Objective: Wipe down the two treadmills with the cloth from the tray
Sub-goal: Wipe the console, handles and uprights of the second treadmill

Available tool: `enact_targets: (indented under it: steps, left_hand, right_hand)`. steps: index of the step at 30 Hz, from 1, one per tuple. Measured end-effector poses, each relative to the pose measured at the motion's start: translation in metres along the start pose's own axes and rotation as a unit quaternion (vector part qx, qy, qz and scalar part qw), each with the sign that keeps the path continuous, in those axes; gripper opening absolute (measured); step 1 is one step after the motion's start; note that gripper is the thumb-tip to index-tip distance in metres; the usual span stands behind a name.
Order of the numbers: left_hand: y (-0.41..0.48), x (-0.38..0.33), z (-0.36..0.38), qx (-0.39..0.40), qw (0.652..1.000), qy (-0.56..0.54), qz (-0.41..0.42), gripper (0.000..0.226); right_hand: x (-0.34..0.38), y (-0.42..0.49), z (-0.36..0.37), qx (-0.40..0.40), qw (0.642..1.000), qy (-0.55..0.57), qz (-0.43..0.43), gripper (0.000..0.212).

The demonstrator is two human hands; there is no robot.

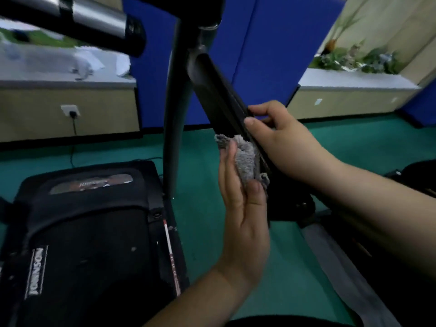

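Grey cloth (247, 159) under left hand (243, 208), right hand (283, 140) clamped on upright's (219, 100) edge.

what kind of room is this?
Probably a small indoor gym or exercise room: a black treadmill on green floor, blue padded wall panels, and a left hand pressing a grey cloth on a machine's upright.

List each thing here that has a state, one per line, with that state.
Cloth: bunched, pressed against the slanted post by the left hand.
Slanted post: tilted, gripped by the right hand.
Treadmill: belt empty, nobody on it.
Wall socket: cable plugged in.
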State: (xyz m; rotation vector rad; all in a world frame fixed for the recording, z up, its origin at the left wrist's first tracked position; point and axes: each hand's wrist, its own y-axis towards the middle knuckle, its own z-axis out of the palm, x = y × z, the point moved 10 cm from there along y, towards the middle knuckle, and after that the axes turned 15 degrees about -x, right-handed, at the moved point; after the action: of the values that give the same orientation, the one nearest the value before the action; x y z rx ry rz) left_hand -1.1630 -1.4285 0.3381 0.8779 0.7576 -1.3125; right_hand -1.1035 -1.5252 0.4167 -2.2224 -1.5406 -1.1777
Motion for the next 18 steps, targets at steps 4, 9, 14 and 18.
enact_targets:
  steps: [4,9,14,18]
  left_hand:
    - [-0.015,-0.001,0.002,-0.052,0.999,0.002,0.011,0.054]
    - [0.053,-0.005,0.0,-0.087,0.996,-0.004,0.003,0.04]
    - [0.155,-0.001,-0.002,-0.1,0.989,0.108,0.029,0.053]
    - [0.234,0.0,0.003,-0.093,0.981,0.169,0.026,0.047]
  right_hand:
    - [-0.004,-0.001,0.003,0.017,0.998,0.043,0.033,0.03]
    - [-0.007,-0.003,0.005,0.032,0.995,0.08,0.056,0.028]
    - [-0.011,-0.002,0.005,0.018,0.992,0.108,0.069,0.02]
    - [-0.014,-0.001,0.007,0.017,0.992,0.105,0.066,0.024]
